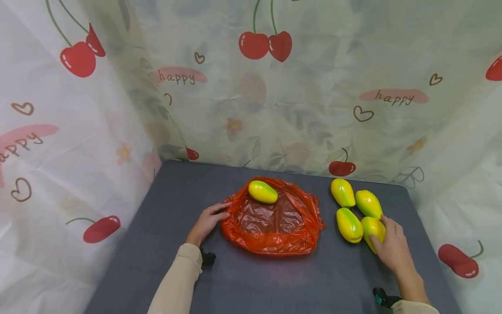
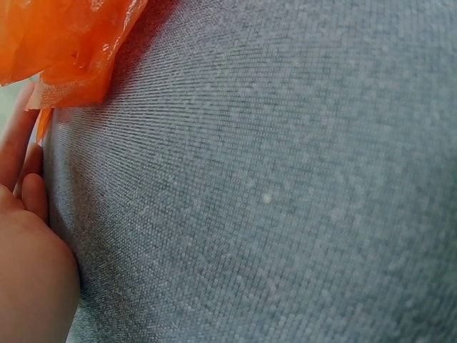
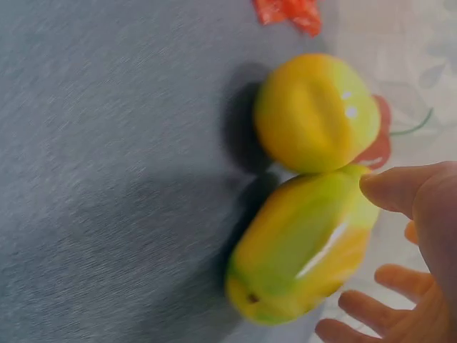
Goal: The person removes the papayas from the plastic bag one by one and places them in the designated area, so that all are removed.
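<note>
A red plastic bag [image 1: 270, 244] lies spread on the dark table with its mouth open. One glossy yellow-and-green papaya-shaped fruit [image 1: 262, 192] rests on it at the far left. My left hand [image 1: 205, 223] touches the bag's left edge with extended fingers; in the left wrist view the bag [image 2: 78, 86] partly covers the fingertips. On the right, my right hand [image 1: 394, 246] reaches over the nearest papaya-shaped fruit [image 1: 371, 229], thumb on one side and fingers on the other. The right wrist view shows the thumb overlapping this fruit [image 3: 300, 246], with the other fingers spread.
Beside the nearest fruit sit three more alike, one at near left [image 1: 349, 225], one at far left [image 1: 343, 192] and one at far right [image 1: 368, 203]. A printed curtain [image 1: 298, 109] hangs along the back and sides of the table [image 1: 290, 283].
</note>
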### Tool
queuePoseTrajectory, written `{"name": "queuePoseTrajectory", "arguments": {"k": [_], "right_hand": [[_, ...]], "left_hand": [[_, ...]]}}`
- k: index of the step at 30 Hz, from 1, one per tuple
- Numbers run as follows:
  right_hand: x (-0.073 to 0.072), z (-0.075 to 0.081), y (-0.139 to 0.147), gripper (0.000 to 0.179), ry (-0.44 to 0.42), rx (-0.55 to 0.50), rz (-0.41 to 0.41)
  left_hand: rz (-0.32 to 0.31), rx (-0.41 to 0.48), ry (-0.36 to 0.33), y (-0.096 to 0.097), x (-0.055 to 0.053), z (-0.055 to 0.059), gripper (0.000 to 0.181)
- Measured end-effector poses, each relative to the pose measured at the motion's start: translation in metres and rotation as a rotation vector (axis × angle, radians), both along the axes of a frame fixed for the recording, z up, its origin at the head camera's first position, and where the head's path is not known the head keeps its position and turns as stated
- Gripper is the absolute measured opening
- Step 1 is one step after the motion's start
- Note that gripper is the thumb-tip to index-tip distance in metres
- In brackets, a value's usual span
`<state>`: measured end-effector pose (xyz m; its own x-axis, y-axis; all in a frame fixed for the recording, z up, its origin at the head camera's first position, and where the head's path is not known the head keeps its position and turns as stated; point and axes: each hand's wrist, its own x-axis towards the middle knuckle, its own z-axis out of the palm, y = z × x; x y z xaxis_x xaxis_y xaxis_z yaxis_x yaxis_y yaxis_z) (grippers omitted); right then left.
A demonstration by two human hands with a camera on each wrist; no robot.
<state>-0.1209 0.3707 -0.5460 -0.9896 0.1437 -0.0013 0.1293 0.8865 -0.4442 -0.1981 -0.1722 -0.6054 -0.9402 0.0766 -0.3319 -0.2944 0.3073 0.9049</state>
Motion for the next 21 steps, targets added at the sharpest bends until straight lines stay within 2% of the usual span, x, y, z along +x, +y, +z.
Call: {"name": "queuePoseTrajectory", "arguments": {"k": [5,13,21], "right_hand": [[-0.005,0.015,-0.009,0.077,0.008,0.001,0.006],[-0.015,0.039,-0.03,0.089,-0.058,0.015,-0.04],[-0.023,0.043,-0.044,0.099,-0.004,0.069,0.024]], "left_hand": [[0.001,-0.001,0.004,0.0,0.001,0.001,0.046],[0.003,0.024,0.008,-0.001,0.002,-0.002,0.045],[0.004,0.032,0.017,-0.001,0.0,-0.003,0.045]]}}
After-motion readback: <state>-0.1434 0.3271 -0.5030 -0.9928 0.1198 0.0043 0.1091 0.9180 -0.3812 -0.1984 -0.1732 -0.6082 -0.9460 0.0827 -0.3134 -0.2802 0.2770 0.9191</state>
